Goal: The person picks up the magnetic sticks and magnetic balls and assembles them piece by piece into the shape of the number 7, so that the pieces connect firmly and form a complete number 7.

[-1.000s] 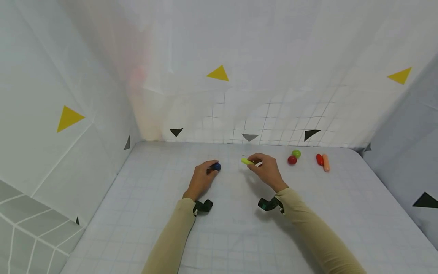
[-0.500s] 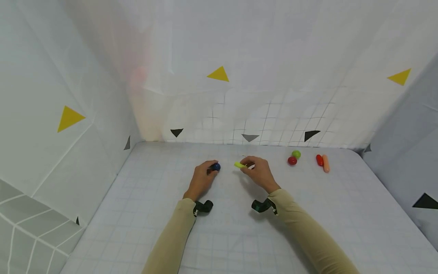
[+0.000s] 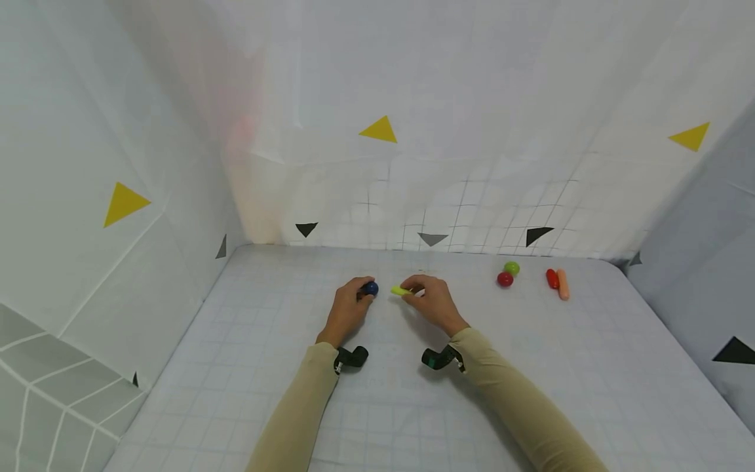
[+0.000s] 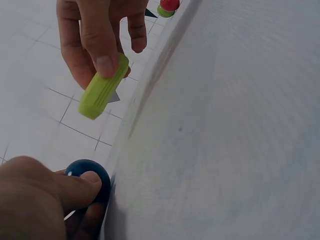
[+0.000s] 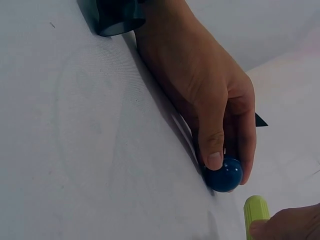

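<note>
My left hand point(image 3: 347, 313) holds a glossy dark blue ball point(image 3: 370, 288) at the tabletop, its thumb and fingers around the sides, as the right wrist view also shows. To the right, my right hand point(image 3: 435, 304) pinches a short yellow-green ribbed stick point(image 4: 104, 86) between thumb and fingers. Its free end points left at the blue ball, and a small gap separates the two. The stick is above the table, with a shadow below the right hand. Part of the ball is hidden by the left fingers.
Farther right on the white table point(image 3: 377, 406) lie a red ball point(image 3: 504, 279) and a green ball point(image 3: 512, 267) close together. Beside them are a red oval piece point(image 3: 552, 278) and an orange sausage-shaped piece point(image 3: 563, 286). White sheeting rises behind and at both sides.
My right hand has moved left and slightly nearer with the yellow-green stick, narrowing the gap to the blue ball. The left hand and ball stay nearly in place.
</note>
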The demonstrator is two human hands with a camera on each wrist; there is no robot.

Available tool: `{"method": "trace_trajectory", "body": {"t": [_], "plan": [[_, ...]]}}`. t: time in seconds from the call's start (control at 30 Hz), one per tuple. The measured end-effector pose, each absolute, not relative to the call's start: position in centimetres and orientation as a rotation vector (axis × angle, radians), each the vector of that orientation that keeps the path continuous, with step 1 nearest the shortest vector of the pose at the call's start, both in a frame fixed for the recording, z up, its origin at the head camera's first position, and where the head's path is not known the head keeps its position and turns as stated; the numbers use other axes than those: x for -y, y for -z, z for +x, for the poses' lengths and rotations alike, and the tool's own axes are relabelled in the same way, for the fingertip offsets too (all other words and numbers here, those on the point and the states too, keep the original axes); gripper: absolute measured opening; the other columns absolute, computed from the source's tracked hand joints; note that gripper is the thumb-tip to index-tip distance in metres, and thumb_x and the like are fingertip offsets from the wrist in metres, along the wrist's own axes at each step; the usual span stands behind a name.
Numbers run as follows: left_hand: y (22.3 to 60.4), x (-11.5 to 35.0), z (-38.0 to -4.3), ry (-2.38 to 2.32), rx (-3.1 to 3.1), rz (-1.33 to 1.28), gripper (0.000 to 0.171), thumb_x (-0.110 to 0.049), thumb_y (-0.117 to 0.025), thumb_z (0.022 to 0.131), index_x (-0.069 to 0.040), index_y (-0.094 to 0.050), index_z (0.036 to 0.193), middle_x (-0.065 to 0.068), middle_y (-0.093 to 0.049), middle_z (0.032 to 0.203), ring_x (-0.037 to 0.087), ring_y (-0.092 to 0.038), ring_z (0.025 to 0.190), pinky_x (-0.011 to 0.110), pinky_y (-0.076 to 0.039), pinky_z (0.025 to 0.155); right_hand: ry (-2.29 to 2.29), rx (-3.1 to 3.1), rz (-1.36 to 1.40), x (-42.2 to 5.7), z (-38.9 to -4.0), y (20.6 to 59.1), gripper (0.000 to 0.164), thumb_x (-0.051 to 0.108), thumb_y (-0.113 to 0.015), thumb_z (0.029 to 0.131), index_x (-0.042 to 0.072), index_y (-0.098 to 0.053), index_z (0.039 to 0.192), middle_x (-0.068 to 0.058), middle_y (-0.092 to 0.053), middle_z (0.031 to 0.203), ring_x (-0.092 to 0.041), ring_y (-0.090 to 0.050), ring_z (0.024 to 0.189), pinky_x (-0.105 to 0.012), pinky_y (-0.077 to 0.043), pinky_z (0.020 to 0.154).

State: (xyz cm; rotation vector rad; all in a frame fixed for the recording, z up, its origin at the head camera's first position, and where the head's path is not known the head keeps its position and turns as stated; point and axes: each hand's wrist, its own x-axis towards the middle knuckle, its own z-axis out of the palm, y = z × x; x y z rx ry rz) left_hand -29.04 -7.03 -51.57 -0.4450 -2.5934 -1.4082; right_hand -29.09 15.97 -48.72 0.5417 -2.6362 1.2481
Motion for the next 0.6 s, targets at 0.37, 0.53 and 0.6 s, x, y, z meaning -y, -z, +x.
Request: {"method": "trace_trajectory", "body": {"t": [0.37,0.53,0.6], "plan": [[51.7,7.1,-29.2,1.424,2.609,-0.427,0.043,-0.004,-0.069,0.101,-0.007,-0.062,0.143,0.010,-0.063,0.139,0.022,-0.064,0.117,0.040,-0.053,0.098,-1.236,2.647,0.585,-14.4,-29.6,48.7,0.017,0.000,-0.079,0.090,0.003,-0.077,0.107,-0.008,-0.075,0.103,-0.026,-0.068,0.092,-0.045,-0.056,0.082],[51.5,7.0,-29.1,1.405,2.623,-0.429,0.042,-0.004,-0.069,0.101,-0.007,-0.062,0.142,0.010,-0.062,0.139,0.023,-0.064,0.117,0.039,-0.053,0.098,-1.230,2.666,0.571,-14.0,-29.7,48.6,0.018,0.001,-0.079,0.091,0.004,-0.077,0.108,-0.008,-0.075,0.104,-0.026,-0.069,0.093,-0.045,-0.056,0.083],[51.3,7.0,-29.1,1.406,2.625,-0.432,0.042,-0.003,-0.069,0.101,-0.007,-0.062,0.142,0.010,-0.062,0.139,0.023,-0.064,0.117,0.039,-0.053,0.098,-1.226,2.669,0.574,-13.9,-29.7,48.6,0.018,0.001,-0.079,0.090,0.004,-0.077,0.108,-0.009,-0.075,0.105,-0.027,-0.069,0.094,-0.046,-0.056,0.084]]}}
